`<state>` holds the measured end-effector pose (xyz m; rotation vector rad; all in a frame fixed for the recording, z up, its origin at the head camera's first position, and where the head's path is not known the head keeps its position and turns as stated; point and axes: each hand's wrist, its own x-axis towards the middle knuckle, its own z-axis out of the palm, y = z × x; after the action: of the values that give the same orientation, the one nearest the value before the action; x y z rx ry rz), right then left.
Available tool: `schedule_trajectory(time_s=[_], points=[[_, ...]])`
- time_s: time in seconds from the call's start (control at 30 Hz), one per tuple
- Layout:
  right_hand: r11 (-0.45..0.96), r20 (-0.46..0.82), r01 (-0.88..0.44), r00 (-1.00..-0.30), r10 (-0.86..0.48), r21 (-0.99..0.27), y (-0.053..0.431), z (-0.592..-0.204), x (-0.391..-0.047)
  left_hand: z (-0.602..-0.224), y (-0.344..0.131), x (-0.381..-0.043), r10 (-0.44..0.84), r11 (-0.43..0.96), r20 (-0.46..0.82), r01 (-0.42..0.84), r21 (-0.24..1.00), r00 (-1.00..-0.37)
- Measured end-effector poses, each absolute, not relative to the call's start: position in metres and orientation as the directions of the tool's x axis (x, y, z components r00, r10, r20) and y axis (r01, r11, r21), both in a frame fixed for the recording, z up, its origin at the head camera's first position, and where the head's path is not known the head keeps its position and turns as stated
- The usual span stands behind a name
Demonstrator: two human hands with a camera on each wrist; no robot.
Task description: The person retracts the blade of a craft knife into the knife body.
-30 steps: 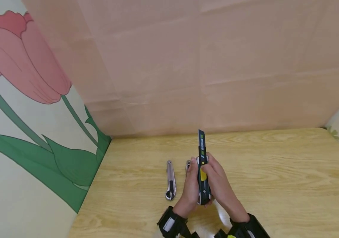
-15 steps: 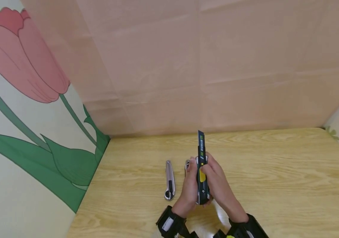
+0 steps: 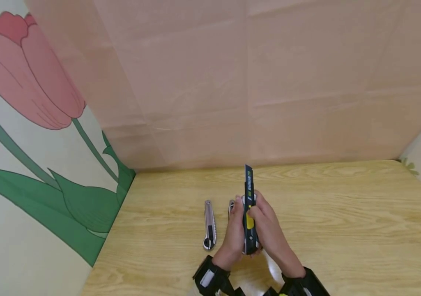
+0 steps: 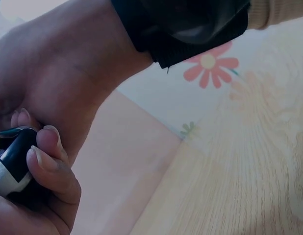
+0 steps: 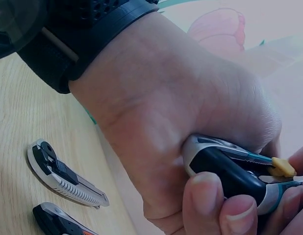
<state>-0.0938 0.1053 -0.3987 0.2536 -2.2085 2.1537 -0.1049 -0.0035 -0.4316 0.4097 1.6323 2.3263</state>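
Upright before me, a dark utility knife (image 3: 250, 238) with a yellow slider is held between both hands. Its long dark top section, printed with light lettering, points away from me. My left hand (image 3: 234, 234) grips the knife's left side. From the right, my right hand (image 3: 271, 232) wraps round it, thumb at the slider. The right wrist view shows fingers curled along the knife's black and silver body (image 5: 225, 171). In the left wrist view, only the knife's rounded end (image 4: 19, 156) shows, with fingertips against it.
A silver snap-off knife (image 3: 210, 226) lies on the wooden table (image 3: 343, 230) left of my hands. Another knife (image 3: 231, 204), mostly hidden by my left hand, lies beside it; the right wrist view shows its dark end (image 5: 56, 220). Pinkish-brown sheeting (image 3: 269, 82) covers the back.
In the head view the held knife's tip sits slightly lower and the whole scene has drifted a little left. Both hands keep the same hold.
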Motion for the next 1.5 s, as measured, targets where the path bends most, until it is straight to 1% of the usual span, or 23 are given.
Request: schedule_trajectory(time_s=[0.1,0.33,0.47,0.6,0.77,0.97,1.17,1.33,1.5], points=[[0.013,0.147,-0.149,-0.986,-0.084,-0.989,0.104,-0.399,-0.093,-0.431,-0.006,-0.104,0.378,-0.318,0.069,-0.059,0.946,-0.923],[0.002,0.152,-0.153,-0.984,-0.092,-0.988,0.102,-0.396,-0.091,-0.428,-0.009,-0.105,0.424,-0.326,0.033,-0.118,0.938,-0.905],[-0.005,0.169,-0.169,-0.981,-0.093,-0.986,0.103,-0.394,-0.090,-0.426,-0.008,-0.104,0.435,-0.333,0.053,-0.106,0.937,-0.899],[-0.012,0.186,-0.186,-0.977,-0.107,-0.983,0.104,-0.394,-0.089,-0.425,-0.008,-0.102,0.441,-0.327,0.045,-0.114,0.938,-0.896],[-0.032,0.207,-0.205,-0.971,-0.122,-0.978,0.104,-0.394,-0.089,-0.423,-0.007,-0.100,0.414,-0.305,0.039,-0.098,0.947,-0.909],[-0.044,0.218,-0.214,-0.967,-0.131,-0.976,0.103,-0.393,-0.089,-0.421,-0.006,-0.100,0.403,-0.315,0.057,-0.080,0.946,-0.913],[-0.050,0.217,-0.212,-0.965,-0.144,-0.976,0.104,-0.393,-0.089,-0.420,-0.006,-0.100,0.399,-0.319,0.041,-0.097,0.943,-0.916],[-0.060,0.227,-0.220,-0.958,-0.176,-0.974,0.105,-0.393,-0.090,-0.419,-0.008,-0.101,0.423,-0.315,0.016,-0.130,0.940,-0.906],[-0.063,0.226,-0.218,-0.955,-0.192,-0.974,0.106,-0.392,-0.090,-0.418,-0.008,-0.101,0.443,-0.322,0.024,-0.134,0.937,-0.896]])
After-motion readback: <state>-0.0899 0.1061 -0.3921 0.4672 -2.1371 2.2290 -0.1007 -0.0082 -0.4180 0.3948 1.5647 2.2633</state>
